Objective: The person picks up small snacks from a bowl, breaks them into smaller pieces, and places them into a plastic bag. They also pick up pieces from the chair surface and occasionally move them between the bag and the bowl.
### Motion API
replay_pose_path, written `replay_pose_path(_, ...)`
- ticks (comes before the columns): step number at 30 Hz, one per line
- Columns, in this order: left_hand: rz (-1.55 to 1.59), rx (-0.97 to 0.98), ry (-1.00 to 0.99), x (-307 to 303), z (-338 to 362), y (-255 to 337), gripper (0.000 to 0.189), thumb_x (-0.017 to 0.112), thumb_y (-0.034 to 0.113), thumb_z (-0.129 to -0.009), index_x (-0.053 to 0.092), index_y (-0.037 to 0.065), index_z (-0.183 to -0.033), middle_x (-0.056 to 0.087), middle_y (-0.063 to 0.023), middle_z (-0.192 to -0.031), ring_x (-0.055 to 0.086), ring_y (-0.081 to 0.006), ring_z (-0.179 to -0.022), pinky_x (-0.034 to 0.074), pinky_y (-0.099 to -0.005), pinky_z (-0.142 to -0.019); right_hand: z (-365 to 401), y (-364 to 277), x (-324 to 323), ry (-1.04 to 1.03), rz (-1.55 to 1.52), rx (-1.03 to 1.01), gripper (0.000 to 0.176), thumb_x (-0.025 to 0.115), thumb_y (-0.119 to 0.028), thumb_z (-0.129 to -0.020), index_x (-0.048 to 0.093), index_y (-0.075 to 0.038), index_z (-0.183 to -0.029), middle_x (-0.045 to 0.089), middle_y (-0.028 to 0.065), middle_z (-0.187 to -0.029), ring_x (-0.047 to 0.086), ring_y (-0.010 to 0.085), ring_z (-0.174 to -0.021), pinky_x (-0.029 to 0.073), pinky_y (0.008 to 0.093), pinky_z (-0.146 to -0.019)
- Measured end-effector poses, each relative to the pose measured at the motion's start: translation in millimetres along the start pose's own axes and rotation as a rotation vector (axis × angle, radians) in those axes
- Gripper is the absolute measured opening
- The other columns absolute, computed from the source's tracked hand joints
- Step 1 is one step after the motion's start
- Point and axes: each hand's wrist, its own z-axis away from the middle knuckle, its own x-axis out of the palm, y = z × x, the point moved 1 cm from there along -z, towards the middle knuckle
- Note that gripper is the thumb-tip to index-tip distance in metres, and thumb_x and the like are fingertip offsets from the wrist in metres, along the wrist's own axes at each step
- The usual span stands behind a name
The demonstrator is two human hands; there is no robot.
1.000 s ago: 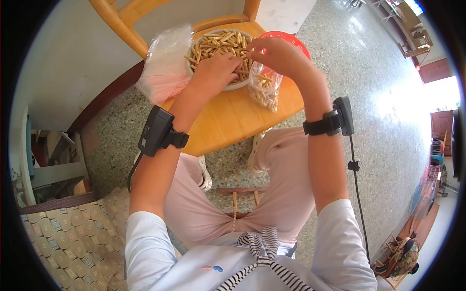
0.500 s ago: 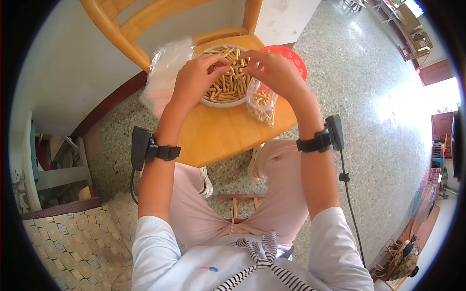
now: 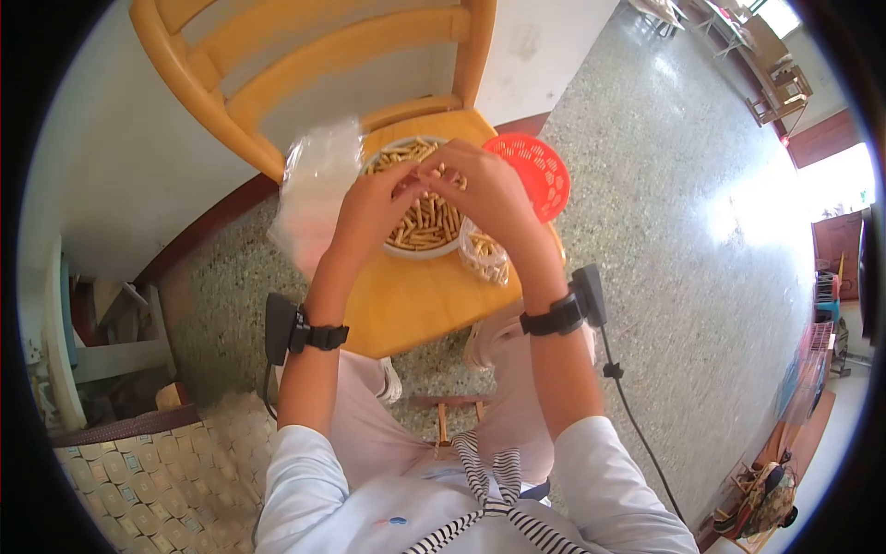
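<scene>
A round, pale-rimmed bowl (image 3: 415, 254) full of short tan stick snacks (image 3: 429, 224) rests on the wooden chair seat. Above it, my left hand (image 3: 371, 201) and my right hand (image 3: 480, 185) meet at the fingertips, thumbs and fingers curled inward. Pale ends of a few sticks show at the right fingers. What the left fingers pinch, if anything, is hidden. Below my right hand stands a clear plastic bag (image 3: 484, 261), partly filled with the same sticks. Left of the bowl lie flat clear plastic bags (image 3: 318, 189).
A red perforated basket (image 3: 546, 180) sits at the right of the wooden chair seat (image 3: 397, 309). The slatted chair back (image 3: 355, 69) rises beyond, near a pale wall. Patterned fabric (image 3: 157, 480) is at lower left, over a speckled floor (image 3: 664, 305).
My hands have come together over the bowl, the right one moving left. The view has tilted so the chair sits lower, and the red basket shows more fully.
</scene>
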Motion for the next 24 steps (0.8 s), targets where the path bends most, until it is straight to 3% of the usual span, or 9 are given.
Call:
replay_pose_path(10,0.095,0.013,0.076,-16.8,-13.7,3.1,0.022,0.070,0.019,-0.092,0.070,0.007,-0.110,0.075,-0.0079,-0.092,0.070,-0.0206,-0.078,0.053,-0.0325,-0.070,-19.4,-8.1,-6.0,0.004,-0.089,0.132,0.016,0.069,-0.021,-0.091,0.068,-0.008,-0.099,0.069,0.0098,-0.097,0.069,0.0294,-0.082,0.054,0.0396,-0.071)
replay_pose_path(12,0.092,0.029,0.143,-25.1,-11.0,12.7,0.015,0.072,0.011,-0.090,0.072,0.005,-0.104,0.072,-0.0024,-0.091,0.063,-0.0089,-0.072,0.048,-0.0250,-0.065,-17.3,-9.7,-11.1,0.079,0.042,0.075,0.016,0.069,-0.022,-0.091,0.067,-0.007,-0.098,0.069,0.0092,-0.095,0.070,0.0295,-0.083,0.054,0.0407,-0.070)
replay_pose_path(18,0.159,0.225,0.159,-22.6,-1.6,28.1,0.014,0.074,0.011,-0.089,0.073,0.006,-0.102,0.070,0.0008,-0.093,0.058,-0.0067,-0.071,0.045,-0.0231,-0.063,-3.9,-10.6,-9.2,0.047,-0.009,0.066,0.016,0.069,-0.022,-0.091,0.067,-0.008,-0.099,0.071,0.0099,-0.094,0.071,0.0297,-0.084,0.054,0.0414,-0.071)
replay_pose_path(24,0.236,0.175,0.227,-15.6,2.0,31.7,0.012,0.072,0.008,-0.089,0.072,0.005,-0.101,0.071,-0.0008,-0.094,0.060,-0.0092,-0.071,0.045,-0.0240,-0.063,-0.9,-9.2,-2.5,0.049,0.005,0.121,0.017,0.067,-0.022,-0.092,0.066,-0.008,-0.102,0.073,0.0112,-0.094,0.071,0.0318,-0.084,0.054,0.0427,-0.070)
